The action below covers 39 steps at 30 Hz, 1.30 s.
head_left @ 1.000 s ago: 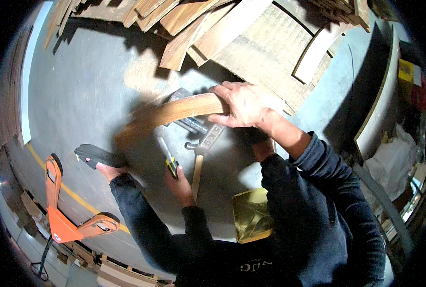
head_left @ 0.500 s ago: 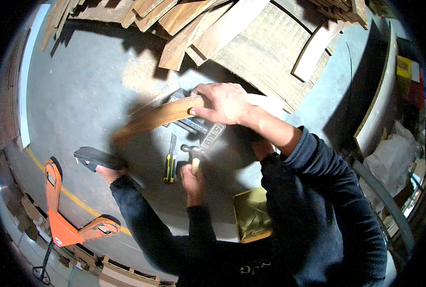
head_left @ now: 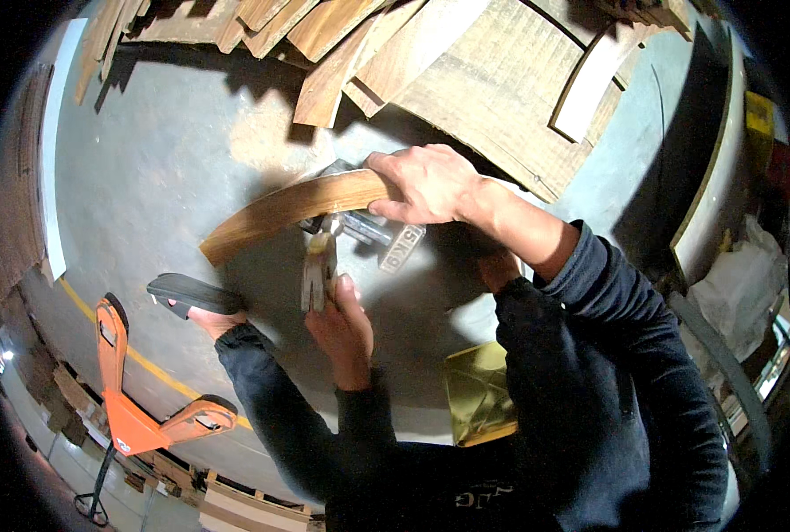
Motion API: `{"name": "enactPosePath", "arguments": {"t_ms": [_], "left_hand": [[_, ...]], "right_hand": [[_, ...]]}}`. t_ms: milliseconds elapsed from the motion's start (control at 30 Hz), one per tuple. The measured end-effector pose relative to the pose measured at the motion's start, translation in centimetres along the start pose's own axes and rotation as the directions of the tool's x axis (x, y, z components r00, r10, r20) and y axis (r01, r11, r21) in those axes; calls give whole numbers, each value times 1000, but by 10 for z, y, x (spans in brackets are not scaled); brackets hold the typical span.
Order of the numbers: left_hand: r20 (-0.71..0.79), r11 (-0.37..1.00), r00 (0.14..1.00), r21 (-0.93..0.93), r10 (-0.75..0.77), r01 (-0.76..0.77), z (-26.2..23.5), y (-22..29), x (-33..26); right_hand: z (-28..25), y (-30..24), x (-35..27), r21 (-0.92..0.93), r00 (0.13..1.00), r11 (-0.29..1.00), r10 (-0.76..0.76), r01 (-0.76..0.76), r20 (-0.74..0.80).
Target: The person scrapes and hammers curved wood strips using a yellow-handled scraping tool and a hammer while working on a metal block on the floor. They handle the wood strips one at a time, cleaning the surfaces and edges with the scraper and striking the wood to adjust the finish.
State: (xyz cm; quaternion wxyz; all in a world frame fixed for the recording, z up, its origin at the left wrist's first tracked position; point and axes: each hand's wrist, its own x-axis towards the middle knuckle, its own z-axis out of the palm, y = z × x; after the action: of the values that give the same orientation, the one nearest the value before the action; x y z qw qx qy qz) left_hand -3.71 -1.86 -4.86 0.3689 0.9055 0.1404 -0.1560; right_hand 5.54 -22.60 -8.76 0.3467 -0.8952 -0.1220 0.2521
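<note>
My right hand (head_left: 426,184) is closed on the right end of a curved strip of brown wood (head_left: 293,208), thumb below and fingers over the top. The strip's left end reaches out over the floor. My left hand (head_left: 341,330) grips a hammer (head_left: 321,262) by its pale handle, with the head raised close to the strip's lower edge; motion smears it a little. Under the strip and my right hand sits a grey metal piece (head_left: 365,227). A bar-shaped part with raised characters (head_left: 403,247) extends beside it. The utility knife is no longer visible.
My foot in a black sandal (head_left: 195,294) is at left; a shiny gold tray (head_left: 481,395) stands by my right leg. Stacked boards (head_left: 350,66) and a wooden panel (head_left: 483,97) lie ahead. An orange pallet jack (head_left: 133,421) stands lower left. A whitish plastic sheet (head_left: 734,288) lies right.
My left hand has lifted the hammer up and left, from beside the metal bar toward the wood strip, covering the utility knife's place. My right hand keeps its hold on the strip.
</note>
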Motion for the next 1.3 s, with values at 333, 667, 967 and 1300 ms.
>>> {"name": "enactPosePath", "arguments": {"t_ms": [333, 667, 967, 1300], "left_hand": [[63, 848, 909, 338, 412, -408, -4, -7, 24], [134, 771, 874, 422, 467, -477, 1, 9, 31], [98, 865, 913, 295, 395, -406, -20, 9, 21], [213, 806, 910, 422, 357, -415, -25, 22, 20]], "right_hand": [[10, 25, -14, -43, 999, 999, 30, -29, 18], [2, 18, -16, -12, 996, 997, 73, -73, 42], [-6, 10, -12, -36, 998, 999, 39, -37, 48], [-28, -13, 1, -155, 995, 988, 41, -27, 93]]}}
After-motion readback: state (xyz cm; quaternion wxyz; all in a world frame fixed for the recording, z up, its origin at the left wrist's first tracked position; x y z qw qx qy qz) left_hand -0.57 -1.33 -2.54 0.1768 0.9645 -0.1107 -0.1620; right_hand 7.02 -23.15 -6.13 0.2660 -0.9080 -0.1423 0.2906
